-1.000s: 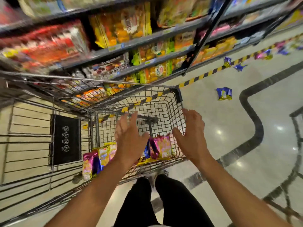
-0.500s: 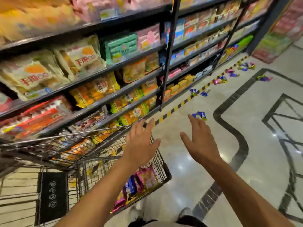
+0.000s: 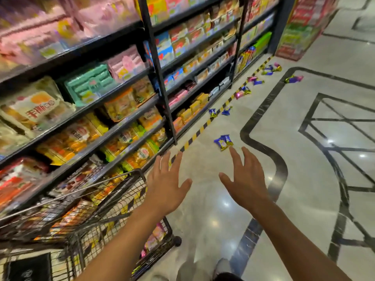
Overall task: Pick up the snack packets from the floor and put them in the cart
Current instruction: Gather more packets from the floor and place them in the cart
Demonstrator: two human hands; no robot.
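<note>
Both my hands are stretched out in front of me, empty, fingers spread. My left hand (image 3: pixel 166 183) hovers past the front corner of the wire cart (image 3: pixel 105 187). My right hand (image 3: pixel 244 179) is just short of a blue snack packet (image 3: pixel 223 141) lying on the floor. Pink and yellow packets (image 3: pixel 156 236) lie in the cart's basket at the lower left. Further along the aisle more packets lie on the floor: two blue ones (image 3: pixel 220 112), a pink one (image 3: pixel 240 94), and several more (image 3: pixel 269 69) near the shelf's end.
Stocked shop shelves (image 3: pixel 121 94) run along the left, with a yellow-black stripe (image 3: pixel 200 128) on the floor at their foot. A red and green stacked display (image 3: pixel 300 31) stands at the aisle's far end. Glossy pale floor with dark inlay lines (image 3: pixel 263 110) spreads to the right.
My hands have left the cart's basket and reached forward along the aisle. The view has swung up and ahead, so the cart sits lower left and the blue packet is nearer.
</note>
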